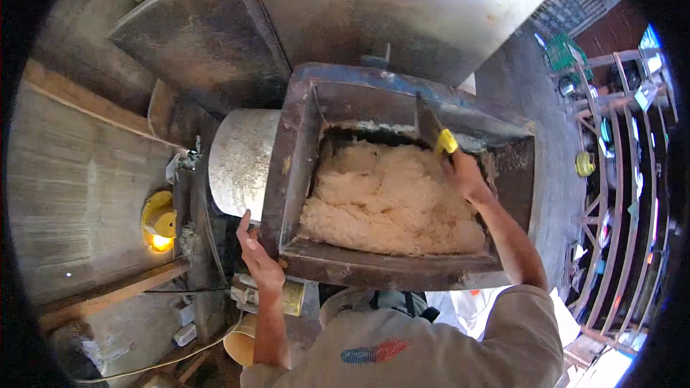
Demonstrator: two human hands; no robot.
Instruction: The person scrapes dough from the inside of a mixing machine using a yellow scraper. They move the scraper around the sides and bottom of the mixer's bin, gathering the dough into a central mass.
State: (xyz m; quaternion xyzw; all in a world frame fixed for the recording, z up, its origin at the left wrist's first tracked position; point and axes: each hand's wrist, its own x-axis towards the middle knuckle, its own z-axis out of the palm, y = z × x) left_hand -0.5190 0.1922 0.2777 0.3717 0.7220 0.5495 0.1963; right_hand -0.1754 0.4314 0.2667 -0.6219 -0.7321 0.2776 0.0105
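Observation:
A large mass of pale dough (388,199) fills much of the bottom of a deep rectangular trough (388,269) in front of me. My right hand (466,172) grips the yellow handle of a broad-bladed scraper or knife (430,121). The blade points toward the trough's far wall, above the dough's back right part; whether its edge touches the dough cannot be made out. At the trough's near left corner is my left hand (261,261), fingers extended and nothing held. It is beside the rim, and contact is unclear.
A whitish metal drum (245,159) stands against the trough's left side. Large metal cabinet panels (399,11) rise behind it. To the left, a yellow lamp housing (159,221) glows near wooden beams. Slatted racks (604,172) and a green crate (566,54) are at right. A bucket (240,342) sits low left.

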